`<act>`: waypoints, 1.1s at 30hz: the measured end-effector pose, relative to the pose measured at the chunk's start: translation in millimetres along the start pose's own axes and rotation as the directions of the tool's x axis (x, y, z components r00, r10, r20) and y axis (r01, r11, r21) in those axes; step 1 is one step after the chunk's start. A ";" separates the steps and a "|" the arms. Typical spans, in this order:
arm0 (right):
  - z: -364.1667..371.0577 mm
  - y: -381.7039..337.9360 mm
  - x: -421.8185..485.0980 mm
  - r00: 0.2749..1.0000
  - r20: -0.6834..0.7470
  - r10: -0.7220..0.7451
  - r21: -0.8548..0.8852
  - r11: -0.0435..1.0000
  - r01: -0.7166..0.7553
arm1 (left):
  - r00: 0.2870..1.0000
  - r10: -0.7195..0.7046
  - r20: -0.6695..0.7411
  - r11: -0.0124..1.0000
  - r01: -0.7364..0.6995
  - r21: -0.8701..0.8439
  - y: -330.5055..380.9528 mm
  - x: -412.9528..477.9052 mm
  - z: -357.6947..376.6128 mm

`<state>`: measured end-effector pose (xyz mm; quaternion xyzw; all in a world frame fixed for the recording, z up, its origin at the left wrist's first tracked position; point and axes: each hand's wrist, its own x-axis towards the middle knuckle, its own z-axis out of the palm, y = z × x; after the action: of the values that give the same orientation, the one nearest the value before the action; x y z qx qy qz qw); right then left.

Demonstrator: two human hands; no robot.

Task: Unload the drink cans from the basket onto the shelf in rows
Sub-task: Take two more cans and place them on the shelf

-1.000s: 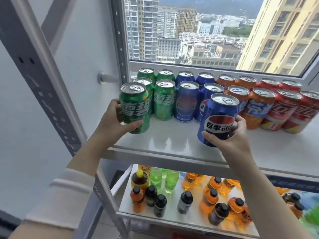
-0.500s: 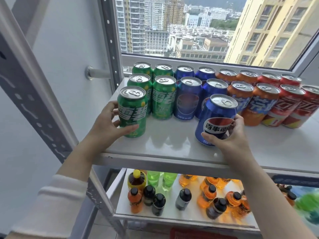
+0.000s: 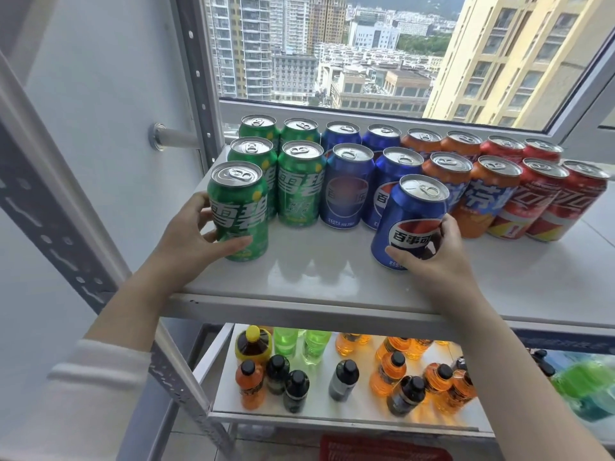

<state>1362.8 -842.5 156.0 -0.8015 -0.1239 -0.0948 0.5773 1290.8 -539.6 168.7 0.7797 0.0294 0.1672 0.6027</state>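
Observation:
My left hand grips a green can standing upright on the white shelf, at the front left, just ahead of the green cans in the rows behind. My right hand grips a blue can, tilted a little, its base at the shelf in front of the blue cans. Two rows of cans stand at the back: green, blue, orange, then red from left to right. The basket itself is out of view.
A perforated metal upright runs down the left. The window frame closes off the back of the shelf. The lower shelf holds several bottles of orange, green and dark drinks. A red object shows at the bottom.
Both cans came down from just above the shelf onto its surface, starting a third row at the front. The view has shifted closer and slightly left.

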 end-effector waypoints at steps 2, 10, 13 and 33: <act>-1.2 -0.7 0.9 1.000 0.014 0.000 0.019 1.000 -0.001 | 1.000 -0.010 -0.001 1.000 0.010 0.001 -0.7 0.7 -0.1; 0.2 2.5 5.9 0.999 -0.034 0.005 0.020 1.000 -0.004 | 1.000 -0.019 -0.014 1.000 0.019 0.002 -2.4 2.0 4.6; 1.4 3.0 6.0 0.998 -0.055 0.000 0.013 1.000 0.001 | 0.999 -0.033 -0.021 0.999 0.033 -0.001 -2.5 3.3 7.1; 2.7 2.0 0.2 0.991 -0.133 -0.014 -0.023 1.000 0.011 | 0.951 0.068 -0.301 0.965 0.013 0.262 -4.8 -10.5 35.0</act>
<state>1363.6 -840.5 153.4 -0.7990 -0.0890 -0.1533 0.5747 1292.1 -573.4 154.2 0.8170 0.1336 0.2895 0.4805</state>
